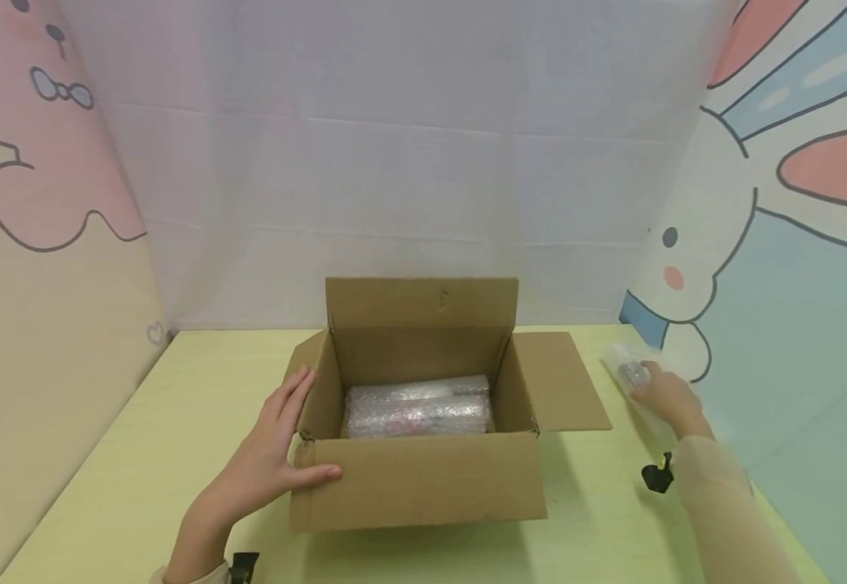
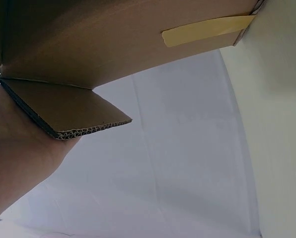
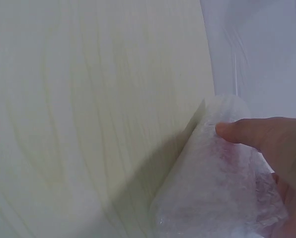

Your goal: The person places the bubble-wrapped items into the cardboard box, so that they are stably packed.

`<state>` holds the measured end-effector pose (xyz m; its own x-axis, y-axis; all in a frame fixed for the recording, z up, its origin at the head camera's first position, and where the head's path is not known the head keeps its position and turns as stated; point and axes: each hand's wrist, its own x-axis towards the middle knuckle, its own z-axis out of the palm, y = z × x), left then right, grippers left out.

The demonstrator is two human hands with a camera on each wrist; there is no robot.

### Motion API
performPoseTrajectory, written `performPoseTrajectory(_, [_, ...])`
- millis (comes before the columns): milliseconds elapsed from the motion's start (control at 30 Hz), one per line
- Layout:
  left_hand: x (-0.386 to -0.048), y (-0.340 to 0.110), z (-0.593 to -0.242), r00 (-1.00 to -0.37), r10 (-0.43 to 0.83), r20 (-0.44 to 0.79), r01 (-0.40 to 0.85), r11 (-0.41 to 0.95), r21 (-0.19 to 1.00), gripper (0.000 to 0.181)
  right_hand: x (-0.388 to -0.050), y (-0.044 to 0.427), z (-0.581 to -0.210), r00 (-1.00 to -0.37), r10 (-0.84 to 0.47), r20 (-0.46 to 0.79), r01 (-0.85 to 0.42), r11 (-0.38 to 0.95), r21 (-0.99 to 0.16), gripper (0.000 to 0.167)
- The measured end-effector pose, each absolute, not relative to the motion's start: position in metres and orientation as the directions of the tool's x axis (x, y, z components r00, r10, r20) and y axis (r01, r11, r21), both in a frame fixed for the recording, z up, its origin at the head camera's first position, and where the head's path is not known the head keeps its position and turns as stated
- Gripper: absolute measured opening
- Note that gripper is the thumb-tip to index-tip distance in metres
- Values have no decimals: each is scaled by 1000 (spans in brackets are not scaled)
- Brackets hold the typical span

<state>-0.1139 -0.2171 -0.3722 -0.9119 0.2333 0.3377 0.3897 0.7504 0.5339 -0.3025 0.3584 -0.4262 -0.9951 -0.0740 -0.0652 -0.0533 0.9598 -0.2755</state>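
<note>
An open cardboard box (image 1: 419,483) stands on the table, holding bubble-wrapped bundles (image 1: 418,415) side by side. My left hand (image 1: 266,450) rests on the box's near left corner, thumb across the front flap and fairly straight fingers along the left flap. In the left wrist view, part of that hand (image 2: 26,153) lies against a cardboard flap (image 2: 63,106). At the table's right edge my right hand (image 1: 672,399) grips a bubble-wrapped bundle (image 1: 631,371). Up close, the thumb presses on the wrap (image 3: 207,188), where a reddish patch shows through; the other fingers are mostly hidden.
The pale yellow table (image 1: 139,454) meets a white sheet (image 1: 394,162) at the back. Walls with cartoon drawings (image 1: 796,324) flank both sides. The box's right flap (image 1: 562,381) sticks out sideways, and its back flap (image 1: 419,302) stands up.
</note>
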Motion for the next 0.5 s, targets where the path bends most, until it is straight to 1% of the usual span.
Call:
performPoseTrajectory(200, [-115, -217, -372, -912, 236, 335, 390, 754, 529, 118, -299, 359, -425, -995, -96, -39, -82, 960, -267, 61])
performPoseTrajectory(333, [-114, -217, -371, -914, 236, 330, 387, 753, 532, 118, -296, 359, -421, -993, -114, -27, -101, 950, -295, 61])
performPoseTrajectory(500, [-113, -217, -369, -918, 231, 322, 378, 752, 539, 118, -293, 355, -405, -991, -131, 6, -126, 936, -330, 63])
